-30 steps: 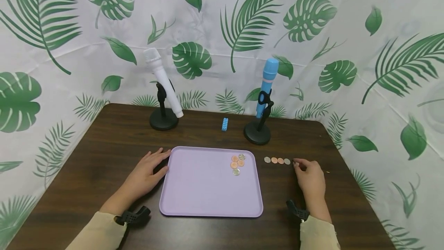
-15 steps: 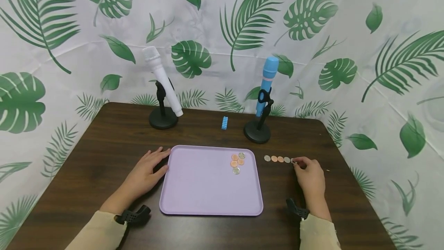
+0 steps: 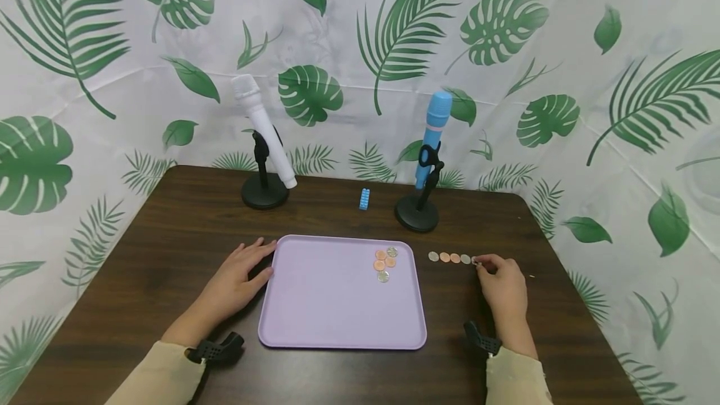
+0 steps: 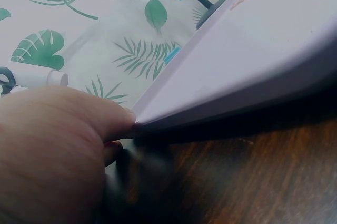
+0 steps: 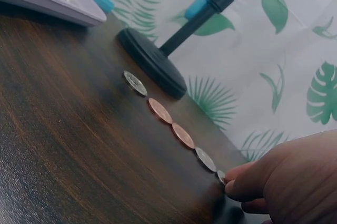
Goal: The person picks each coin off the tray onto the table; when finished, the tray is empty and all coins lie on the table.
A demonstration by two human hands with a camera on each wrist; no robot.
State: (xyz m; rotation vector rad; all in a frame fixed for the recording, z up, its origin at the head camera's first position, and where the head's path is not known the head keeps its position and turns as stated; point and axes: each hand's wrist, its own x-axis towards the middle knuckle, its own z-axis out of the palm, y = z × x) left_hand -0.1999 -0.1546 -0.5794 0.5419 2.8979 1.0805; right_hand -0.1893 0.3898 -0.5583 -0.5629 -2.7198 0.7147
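So the small silvery metal coin (image 5: 221,175) at the right hand (image 3: 504,289) has shifted a touch left since a second ago, and it's now at the right end of the line of coins. Thumb and finger are pinching that coin by its edge, low at the tabletop. The rest of the line is four thin, flat round ones: a silvery disc (image 3: 433,256), two reddish copper discs (image 5: 171,123) touching each other, then a duller grey disc (image 3: 465,259). First one sits slightly apart from the coppers.

Left hand (image 3: 242,280) is laid out with fingers fairly straight, touching the left rim of a smooth lilac tray (image 3: 337,320) with rounded corners and a raised lip. Inside, upper right, there's a loose cluster of copper and silvery coins (image 3: 380,265).

It's all on a dark brown wood-grain table (image 3: 185,224). Toward the back: a matte white microphone (image 3: 264,127) and a light blue microphone (image 3: 433,133) tilted in black stands with round bases, plus a knobbly little blue block (image 3: 364,199) between them. Behind that, a wrinkly white leaf-print cloth (image 3: 337,24).
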